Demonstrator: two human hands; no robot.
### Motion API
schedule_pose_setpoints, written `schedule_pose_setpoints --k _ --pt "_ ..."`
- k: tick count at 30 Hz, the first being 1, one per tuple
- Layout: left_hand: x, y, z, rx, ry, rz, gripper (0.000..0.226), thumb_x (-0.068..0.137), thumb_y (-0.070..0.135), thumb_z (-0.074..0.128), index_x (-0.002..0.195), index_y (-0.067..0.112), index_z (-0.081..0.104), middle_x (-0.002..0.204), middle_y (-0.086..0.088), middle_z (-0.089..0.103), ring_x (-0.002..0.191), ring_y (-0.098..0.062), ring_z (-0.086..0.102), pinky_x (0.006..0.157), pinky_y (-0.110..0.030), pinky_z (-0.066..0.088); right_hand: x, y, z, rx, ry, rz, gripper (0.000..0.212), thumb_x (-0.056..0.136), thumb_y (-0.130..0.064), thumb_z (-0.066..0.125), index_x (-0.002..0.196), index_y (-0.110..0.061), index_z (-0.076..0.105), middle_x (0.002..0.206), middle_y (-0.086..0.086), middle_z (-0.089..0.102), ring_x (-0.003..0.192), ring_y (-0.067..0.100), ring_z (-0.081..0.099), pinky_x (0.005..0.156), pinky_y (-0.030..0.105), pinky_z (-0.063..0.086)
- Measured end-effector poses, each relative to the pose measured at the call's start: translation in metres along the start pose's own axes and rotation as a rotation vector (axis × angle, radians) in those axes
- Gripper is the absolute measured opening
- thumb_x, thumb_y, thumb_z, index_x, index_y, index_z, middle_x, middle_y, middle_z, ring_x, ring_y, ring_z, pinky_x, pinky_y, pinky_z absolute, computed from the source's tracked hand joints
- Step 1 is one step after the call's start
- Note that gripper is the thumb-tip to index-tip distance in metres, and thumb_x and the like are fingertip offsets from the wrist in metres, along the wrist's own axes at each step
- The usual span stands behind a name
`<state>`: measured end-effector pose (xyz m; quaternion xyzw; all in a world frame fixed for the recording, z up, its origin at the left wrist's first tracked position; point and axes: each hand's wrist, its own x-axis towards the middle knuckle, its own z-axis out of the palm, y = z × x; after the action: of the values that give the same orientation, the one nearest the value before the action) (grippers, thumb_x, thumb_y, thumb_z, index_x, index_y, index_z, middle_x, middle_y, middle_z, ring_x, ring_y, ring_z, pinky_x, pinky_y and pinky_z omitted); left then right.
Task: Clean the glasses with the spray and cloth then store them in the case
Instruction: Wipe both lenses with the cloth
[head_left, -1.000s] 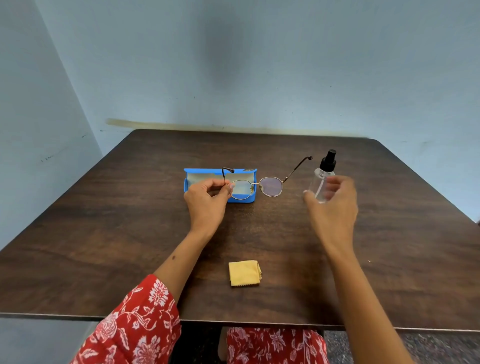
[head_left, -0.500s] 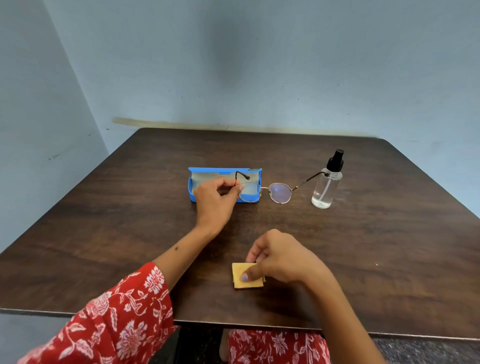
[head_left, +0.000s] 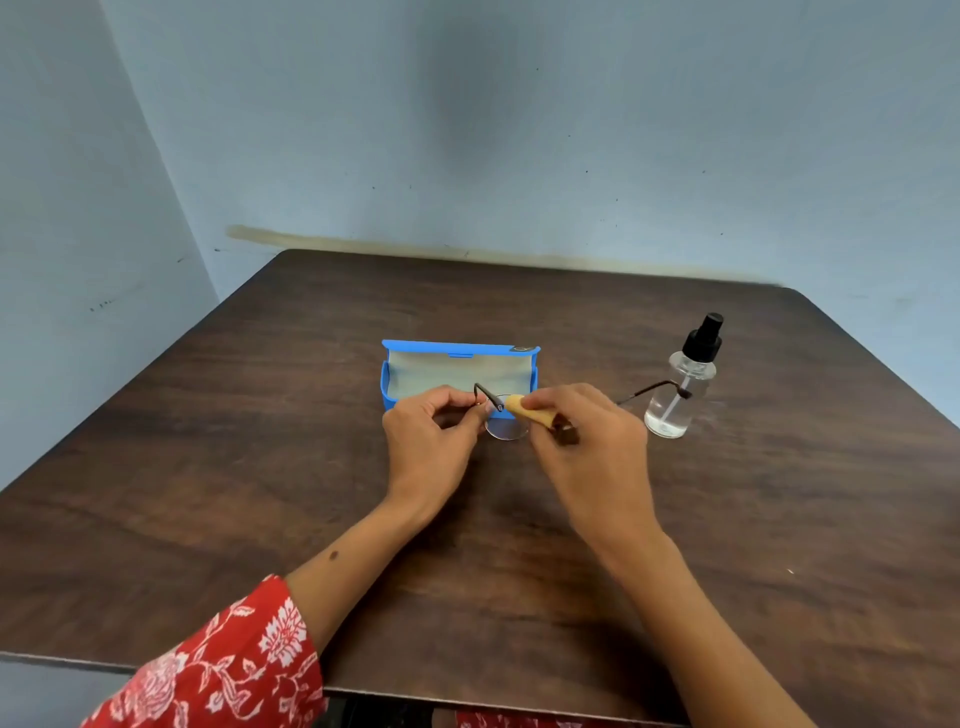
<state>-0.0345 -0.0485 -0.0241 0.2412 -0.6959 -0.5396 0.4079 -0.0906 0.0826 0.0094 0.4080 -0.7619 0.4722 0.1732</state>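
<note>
My left hand (head_left: 431, 441) pinches the left end of the thin-framed round glasses (head_left: 506, 428), held just above the table in front of the case. Gripped in my right hand (head_left: 587, 447), the folded yellow cloth (head_left: 527, 410) presses against the glasses at the top of the left lens. The right lens is hidden behind my right hand; the right temple sticks out toward the bottle. The open blue case (head_left: 457, 371) with a pale lining lies behind my hands. At the right stands the clear spray bottle (head_left: 680, 384) with a black nozzle.
Everything sits on a dark wooden table (head_left: 260, 493) pushed into a corner of pale blue walls. My red floral sleeve shows at the bottom left, over the table's near edge.
My right hand lifted the yellow cloth from the near part of the table and brought it up to the glasses. My left hand kept hold of the glasses.
</note>
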Motion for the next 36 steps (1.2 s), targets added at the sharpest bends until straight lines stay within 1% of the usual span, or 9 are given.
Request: schedule_pose_setpoints --k 4,6,9,14,19,23,27,31,36 --pt "-0.005 -0.001 0.003 0.084 0.015 0.047 0.016 0.074 -0.001 0.074 0.071 0.015 0.073 0.072 0.005 0.072 0.069 -0.003 0.069 0.072 -0.022 0.057 -0.011 0.008 0.020 -0.362 0.028 -0.354 0.011 0.073 0.004 0.072 0.080 -0.005 0.069 0.080 0.008 0.068 0.066 0.026 0.063 0.047 0.031 0.051" --pt "-0.004 0.000 0.002 0.062 0.030 0.018 0.008 0.074 -0.001 0.074 0.077 0.006 0.075 0.075 -0.002 0.073 0.072 -0.009 0.071 0.075 -0.028 0.059 -0.015 0.013 0.024 -0.429 0.011 -0.391 0.015 0.073 0.004 0.072 0.086 -0.004 0.070 0.083 0.009 0.068 0.068 0.026 0.064 0.047 0.031 0.051" --pt "-0.004 0.002 0.002 0.007 0.034 -0.037 0.007 0.074 0.000 0.075 0.081 0.002 0.074 0.079 -0.007 0.074 0.076 -0.017 0.072 0.078 -0.036 0.058 -0.022 0.017 0.024 -0.455 -0.025 -0.396 0.015 0.084 -0.002 0.057 0.090 -0.002 0.070 0.085 0.010 0.068 0.072 0.027 0.064 0.055 0.034 0.054" --pt "-0.005 0.005 0.003 -0.007 0.031 -0.023 0.010 0.073 0.000 0.076 0.081 0.005 0.074 0.079 -0.002 0.073 0.071 0.000 0.069 0.073 -0.016 0.055 -0.027 0.011 0.023 -0.409 -0.113 -0.398 0.025 0.081 -0.009 0.052 0.094 0.000 0.070 0.090 0.010 0.068 0.079 0.025 0.065 0.067 0.032 0.055" --pt "-0.006 0.008 0.003 0.024 0.040 0.029 0.012 0.073 0.000 0.076 0.084 0.004 0.074 0.081 -0.001 0.073 0.073 -0.001 0.069 0.075 -0.015 0.055 -0.024 0.008 0.023 -0.457 -0.064 -0.303 0.026 0.077 0.001 0.062 0.102 0.003 0.069 0.095 0.013 0.069 0.085 0.027 0.067 0.068 0.032 0.057" --pt "-0.005 0.008 0.001 0.032 0.041 0.030 0.012 0.073 0.001 0.076 0.084 0.004 0.074 0.080 0.001 0.072 0.071 0.004 0.067 0.073 -0.012 0.053 -0.026 0.005 0.025 -0.407 -0.120 -0.369 0.027 0.079 -0.004 0.050 0.097 0.003 0.070 0.093 0.012 0.069 0.084 0.028 0.067 0.071 0.033 0.056" --pt "-0.004 0.008 0.002 0.034 0.058 0.031 0.012 0.074 0.000 0.076 0.085 0.005 0.074 0.080 -0.001 0.072 0.074 -0.003 0.069 0.075 -0.017 0.056 -0.024 0.007 0.023 -0.416 -0.066 -0.271 0.025 0.071 0.005 0.065 0.095 0.003 0.070 0.091 0.013 0.069 0.080 0.028 0.067 0.063 0.032 0.056" --pt "-0.004 0.007 0.001 0.042 0.052 0.049 0.012 0.074 0.002 0.076 0.086 0.006 0.074 0.079 0.005 0.071 0.073 0.004 0.068 0.073 -0.012 0.054 -0.027 0.006 0.026 -0.393 -0.130 -0.365 0.025 0.078 -0.003 0.052 0.094 0.003 0.070 0.094 0.013 0.069 0.083 0.028 0.066 0.070 0.033 0.056" --pt "-0.003 0.007 0.001 0.056 0.069 0.059 0.012 0.075 0.000 0.075 0.085 0.004 0.074 0.082 -0.001 0.072 0.072 0.002 0.067 0.074 -0.014 0.055 -0.025 0.008 0.024 -0.419 -0.076 -0.289 0.024 0.079 -0.002 0.055 0.097 0.002 0.069 0.095 0.013 0.068 0.083 0.028 0.067 0.066 0.032 0.056"
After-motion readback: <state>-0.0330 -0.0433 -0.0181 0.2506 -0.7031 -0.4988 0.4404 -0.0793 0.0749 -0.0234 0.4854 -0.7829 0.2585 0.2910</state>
